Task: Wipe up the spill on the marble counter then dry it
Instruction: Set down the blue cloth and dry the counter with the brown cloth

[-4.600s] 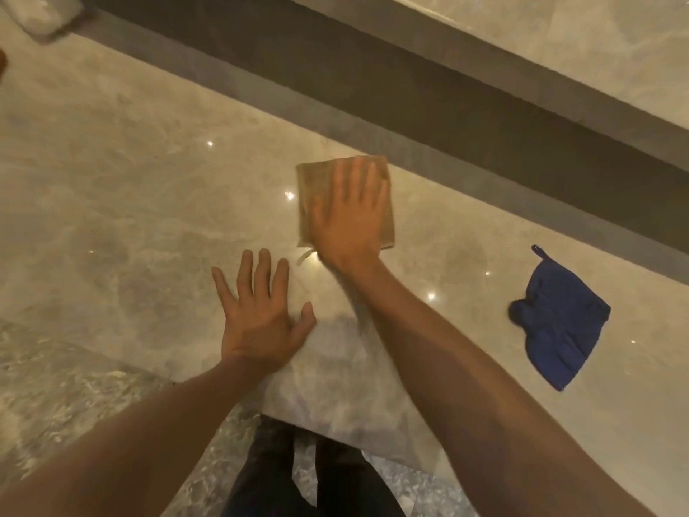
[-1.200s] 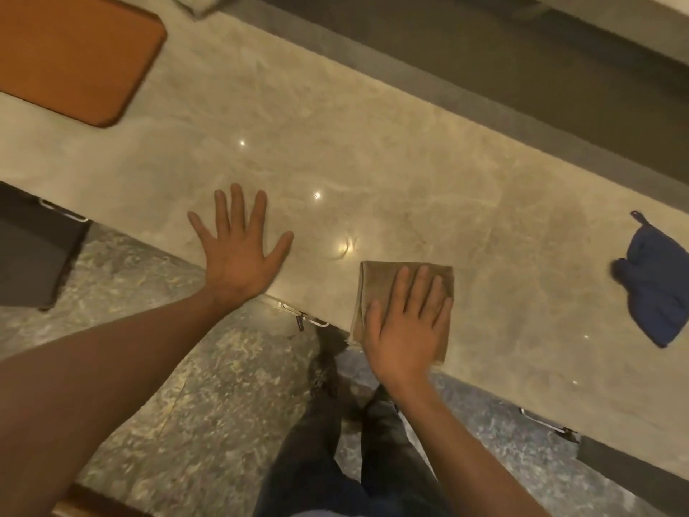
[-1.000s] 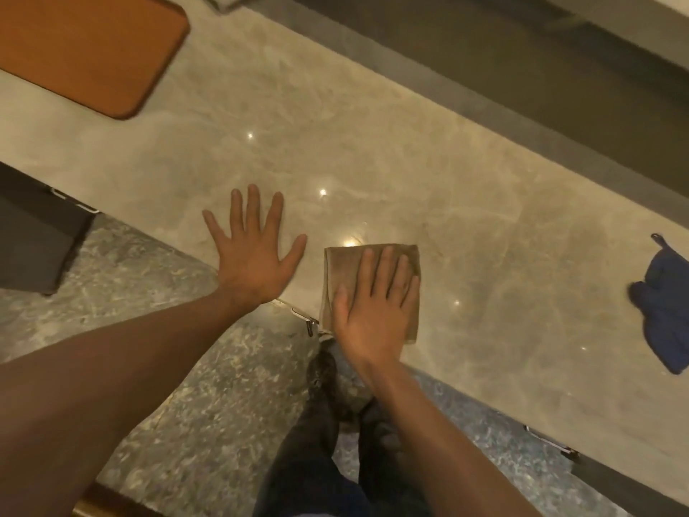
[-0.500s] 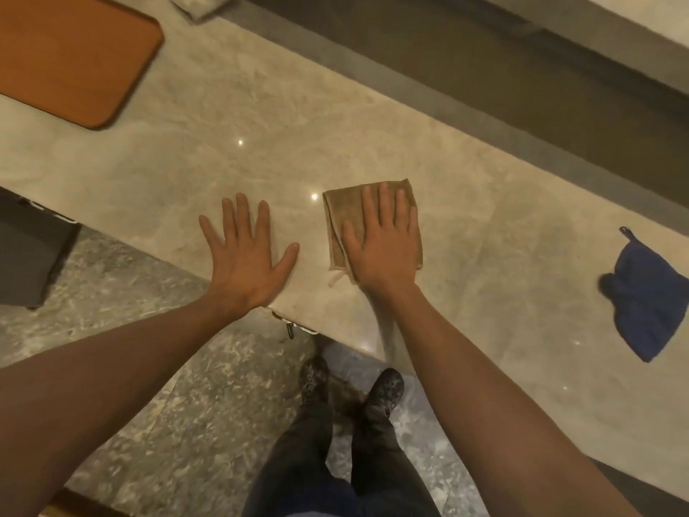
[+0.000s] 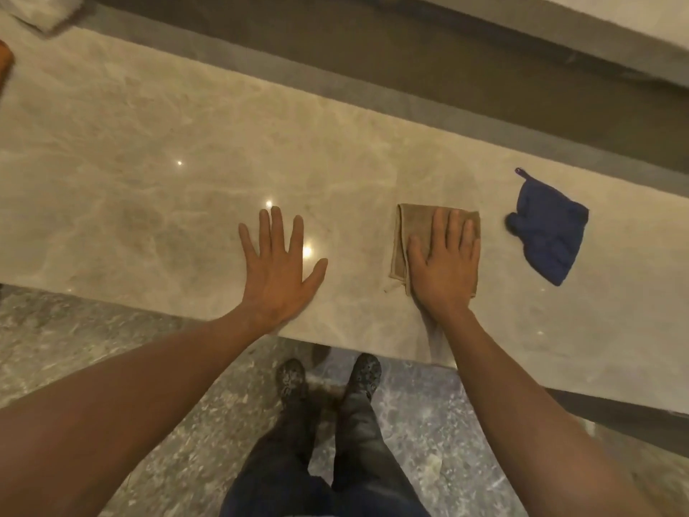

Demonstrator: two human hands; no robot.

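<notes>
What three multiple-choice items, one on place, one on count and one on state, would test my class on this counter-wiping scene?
1. Where does the blue cloth lie?
A. To the right of the tan cloth, apart from it
B. Under the left hand
C. On the floor

2. How many cloths lie on the counter?
A. One
B. Two
C. Four

3. What is the right hand doing?
A. Hanging beside the leg
B. Pinching the blue cloth
C. Pressing flat on the tan cloth

Answers:
1 A: bare marble shows between the two cloths.
2 B: only a tan one and a blue one show.
3 C: its straight fingers lie spread on the tan cloth, while the left hand rests flat on bare marble.
</notes>
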